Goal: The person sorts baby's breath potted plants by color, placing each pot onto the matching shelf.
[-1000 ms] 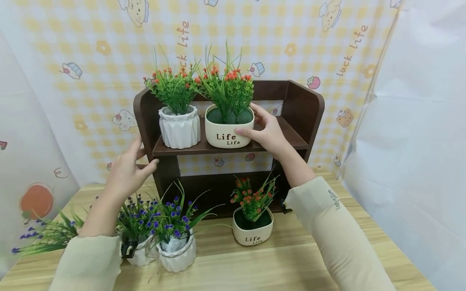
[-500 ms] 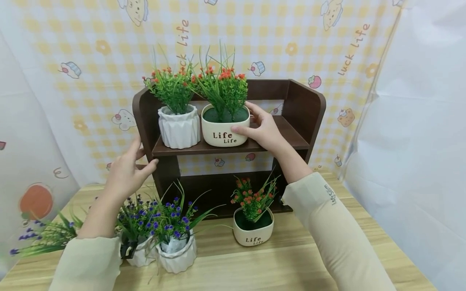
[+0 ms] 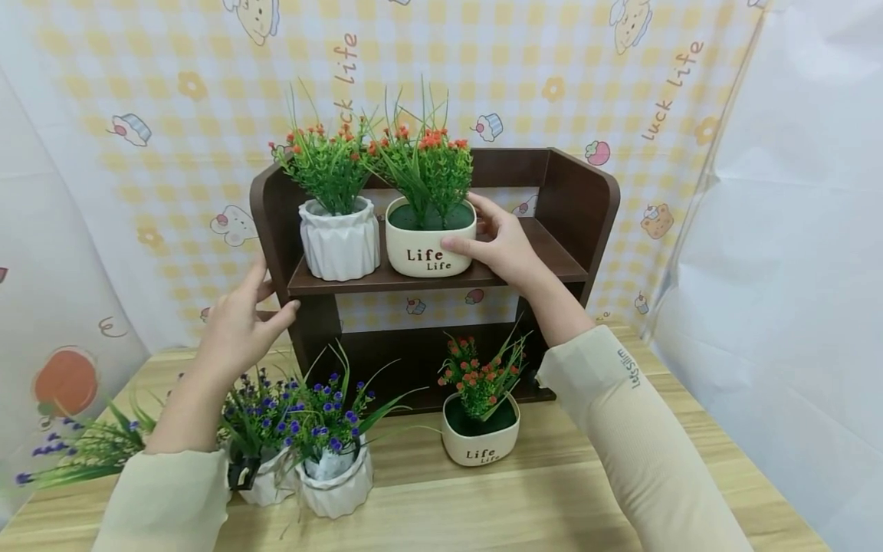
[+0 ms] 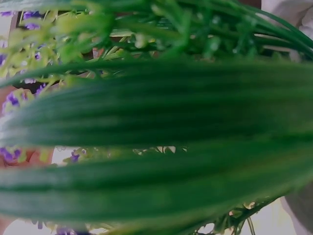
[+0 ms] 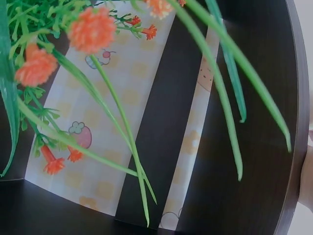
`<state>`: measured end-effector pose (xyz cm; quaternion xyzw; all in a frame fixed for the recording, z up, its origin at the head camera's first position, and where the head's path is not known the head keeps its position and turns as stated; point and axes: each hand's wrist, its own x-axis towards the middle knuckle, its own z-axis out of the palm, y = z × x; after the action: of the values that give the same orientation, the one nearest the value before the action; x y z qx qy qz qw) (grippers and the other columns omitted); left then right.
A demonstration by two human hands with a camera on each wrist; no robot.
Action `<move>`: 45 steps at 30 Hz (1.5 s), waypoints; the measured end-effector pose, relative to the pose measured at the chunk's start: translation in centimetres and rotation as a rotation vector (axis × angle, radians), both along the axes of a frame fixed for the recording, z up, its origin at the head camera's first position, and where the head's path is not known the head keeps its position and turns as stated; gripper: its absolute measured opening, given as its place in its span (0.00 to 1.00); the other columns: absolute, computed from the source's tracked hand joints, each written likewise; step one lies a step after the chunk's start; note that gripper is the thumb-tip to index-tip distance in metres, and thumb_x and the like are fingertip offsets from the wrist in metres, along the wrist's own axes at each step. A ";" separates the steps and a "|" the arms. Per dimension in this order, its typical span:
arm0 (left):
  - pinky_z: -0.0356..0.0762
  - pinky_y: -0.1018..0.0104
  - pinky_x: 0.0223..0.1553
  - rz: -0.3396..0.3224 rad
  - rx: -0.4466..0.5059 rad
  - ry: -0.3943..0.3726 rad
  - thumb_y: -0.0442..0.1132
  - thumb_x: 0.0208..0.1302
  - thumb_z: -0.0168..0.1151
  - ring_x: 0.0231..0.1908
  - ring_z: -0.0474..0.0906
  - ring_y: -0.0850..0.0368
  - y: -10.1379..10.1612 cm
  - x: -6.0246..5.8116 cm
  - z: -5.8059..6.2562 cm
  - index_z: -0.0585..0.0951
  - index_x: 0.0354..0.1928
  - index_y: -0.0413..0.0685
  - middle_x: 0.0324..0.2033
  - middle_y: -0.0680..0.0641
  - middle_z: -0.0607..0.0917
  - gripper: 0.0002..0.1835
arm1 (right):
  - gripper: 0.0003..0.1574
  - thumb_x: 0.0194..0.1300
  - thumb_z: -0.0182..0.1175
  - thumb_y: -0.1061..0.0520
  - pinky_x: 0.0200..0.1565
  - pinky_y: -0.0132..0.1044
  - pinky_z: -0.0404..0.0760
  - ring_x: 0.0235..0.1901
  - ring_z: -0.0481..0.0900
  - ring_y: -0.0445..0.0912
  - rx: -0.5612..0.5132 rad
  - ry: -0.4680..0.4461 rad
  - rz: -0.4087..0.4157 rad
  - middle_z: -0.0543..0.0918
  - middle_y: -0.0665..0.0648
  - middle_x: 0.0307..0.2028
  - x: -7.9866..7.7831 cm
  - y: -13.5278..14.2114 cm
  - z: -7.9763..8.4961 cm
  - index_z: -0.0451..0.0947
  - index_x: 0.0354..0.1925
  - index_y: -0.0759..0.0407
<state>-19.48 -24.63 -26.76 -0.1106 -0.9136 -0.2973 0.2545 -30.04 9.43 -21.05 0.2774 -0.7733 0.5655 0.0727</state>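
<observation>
My right hand (image 3: 502,244) grips a cream oval flowerpot (image 3: 431,249) lettered "Life", thumb on its front and fingers round its right end. Red flowers and grassy leaves (image 3: 424,172) rise from the pot, on the upper board of a dark brown shelf (image 3: 579,199). Just left of it stands a white ribbed flowerpot (image 3: 341,244) with similar flowers. My left hand (image 3: 237,326) holds the shelf's left side panel, thumb at the front edge, fingers partly hidden behind. Broad green leaves (image 4: 161,107) block most of the left wrist view; orange-red flowers (image 5: 92,30) cross the right wrist view.
In front of the shelf, another cream "Life" pot (image 3: 480,448) with red flowers stands on the wooden table (image 3: 441,514). White pots (image 3: 336,491) of purple flowers stand at the front left, beneath my left forearm. A checked cloth (image 3: 441,46) hangs behind.
The cream pot in my right hand shifted slightly left toward the white pot, then a little back to the right. My left hand keeps its place on the shelf's side.
</observation>
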 end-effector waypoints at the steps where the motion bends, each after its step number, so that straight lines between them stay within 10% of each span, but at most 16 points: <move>1: 0.80 0.32 0.44 0.000 -0.001 0.001 0.40 0.70 0.59 0.42 0.84 0.27 0.0 0.0 0.0 0.45 0.80 0.57 0.64 0.25 0.70 0.44 | 0.50 0.60 0.68 0.54 0.57 0.41 0.77 0.54 0.79 0.50 -0.009 -0.008 0.010 0.78 0.60 0.58 0.0 0.0 0.0 0.59 0.76 0.47; 17: 0.78 0.30 0.45 -0.002 0.003 -0.006 0.41 0.70 0.59 0.42 0.84 0.28 0.1 0.0 0.0 0.43 0.80 0.60 0.63 0.25 0.71 0.45 | 0.52 0.66 0.64 0.55 0.56 0.35 0.79 0.52 0.82 0.47 -0.042 -0.145 0.074 0.81 0.66 0.55 -0.4 0.2 -0.1 0.48 0.79 0.51; 45: 0.81 0.34 0.43 0.008 -0.001 0.007 0.41 0.70 0.58 0.41 0.85 0.29 0.1 0.3 -0.1 0.43 0.80 0.60 0.61 0.24 0.73 0.45 | 0.48 0.67 0.63 0.58 0.57 0.38 0.80 0.60 0.78 0.53 -0.009 -0.101 0.066 0.75 0.63 0.63 -0.1 0.1 -0.1 0.52 0.78 0.53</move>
<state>-19.16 -24.49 -26.82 -0.1080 -0.9132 -0.2956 0.2591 -30.17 9.53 -21.14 0.2736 -0.7637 0.5845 0.0158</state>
